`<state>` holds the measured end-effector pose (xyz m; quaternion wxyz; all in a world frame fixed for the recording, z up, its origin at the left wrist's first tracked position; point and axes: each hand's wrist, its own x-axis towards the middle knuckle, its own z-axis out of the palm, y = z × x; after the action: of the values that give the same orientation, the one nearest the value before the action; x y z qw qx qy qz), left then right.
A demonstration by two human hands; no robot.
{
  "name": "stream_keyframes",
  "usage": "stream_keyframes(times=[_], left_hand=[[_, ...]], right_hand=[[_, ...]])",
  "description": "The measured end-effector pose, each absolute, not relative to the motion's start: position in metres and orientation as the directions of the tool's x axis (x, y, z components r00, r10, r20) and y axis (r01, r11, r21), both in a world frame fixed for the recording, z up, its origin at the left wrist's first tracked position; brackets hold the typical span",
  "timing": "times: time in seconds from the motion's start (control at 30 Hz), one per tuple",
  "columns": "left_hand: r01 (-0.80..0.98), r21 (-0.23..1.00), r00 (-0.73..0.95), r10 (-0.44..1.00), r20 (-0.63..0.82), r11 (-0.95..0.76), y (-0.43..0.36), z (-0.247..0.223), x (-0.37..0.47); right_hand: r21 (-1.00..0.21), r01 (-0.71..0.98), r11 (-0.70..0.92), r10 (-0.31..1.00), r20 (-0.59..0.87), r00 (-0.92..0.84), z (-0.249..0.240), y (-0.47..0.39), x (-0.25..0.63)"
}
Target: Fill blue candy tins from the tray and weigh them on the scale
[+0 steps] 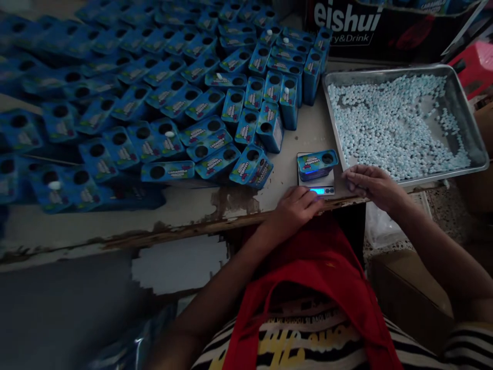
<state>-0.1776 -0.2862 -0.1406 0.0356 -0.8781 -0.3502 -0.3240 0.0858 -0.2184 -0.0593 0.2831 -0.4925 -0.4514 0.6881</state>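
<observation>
A blue tin [316,162] lies on a small digital scale [327,181] with a lit blue display, near the table's front edge. My left hand [298,205] rests at the scale's lower left, its fingers bent together by the display; nothing in it can be made out. To the right of the scale, my right hand [370,186] has thumb and fingertips pinched together beside the tray's corner; what they hold is too small to name. Small white and pale blue candies [396,123] are spread across a metal tray [334,115].
Many blue tins with round openings [208,159] stand in rows across the left and back of the table [304,123]. A black printed box [385,38] is behind the tray. A red object [475,67] sits at the far right. The table's front edge is worn.
</observation>
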Motion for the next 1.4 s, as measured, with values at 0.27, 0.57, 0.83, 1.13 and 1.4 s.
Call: stream_keyframes(times=[0.27,0.57,0.83,1.13,1.4], left_hand=[[0.5,0.2,0.755,0.537,0.377,-0.843,-0.26,-0.137,-0.173],[0.517,0.749,-0.169,0.809,0.563,-0.413,-0.28,-0.076,-0.205],[0.465,0.704,-0.102,0.757,0.645,-0.537,-0.235,-0.039,-0.171],[0.593,0.521,0.335,0.776,0.534,-0.614,-0.159,-0.062,-0.096],[0.52,0.671,0.03,0.796,0.605,-0.529,-0.217,-0.063,-0.2]], right_hand=[[-0.882,-0.068,-0.466,0.863,-0.436,-0.257,-0.057,-0.225,0.108],[-0.908,0.009,-0.418,0.859,-0.398,-0.321,-0.034,-0.159,0.12],[-0.877,-0.072,-0.475,0.85,-0.436,-0.296,-0.034,-0.143,0.116],[-0.828,-0.274,-0.49,0.855,-0.394,-0.337,-0.042,-0.165,0.08],[-0.946,0.323,0.038,0.986,-0.017,-0.166,-0.058,-0.136,0.14]])
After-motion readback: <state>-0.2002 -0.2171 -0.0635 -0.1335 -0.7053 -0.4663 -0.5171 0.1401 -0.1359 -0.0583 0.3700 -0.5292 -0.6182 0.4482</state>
